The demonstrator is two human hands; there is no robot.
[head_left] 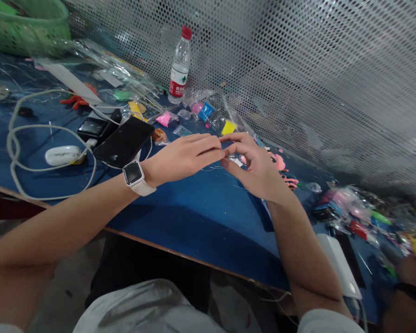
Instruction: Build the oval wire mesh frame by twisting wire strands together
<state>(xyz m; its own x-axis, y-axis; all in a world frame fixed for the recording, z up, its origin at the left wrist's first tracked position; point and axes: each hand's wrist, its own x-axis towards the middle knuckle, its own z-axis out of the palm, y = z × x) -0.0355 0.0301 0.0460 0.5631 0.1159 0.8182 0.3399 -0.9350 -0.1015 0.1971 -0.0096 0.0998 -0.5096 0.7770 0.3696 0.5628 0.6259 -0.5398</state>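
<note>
My left hand, with a white smartwatch on its wrist, reaches right over the blue table; its fingers are pressed together at the tips. My right hand meets it fingertip to fingertip, thumb and forefinger pinched. Between the two hands sits a small white piece with a thin clear thread trailing from it. I cannot make out what the piece is. Pink and orange toy bits lie just beyond my right hand.
A black phone, a second dark device, a white mouse-like object and white cables lie left. A water bottle stands by the perforated metal wall. Bagged colourful toys sit right, a green basket far left.
</note>
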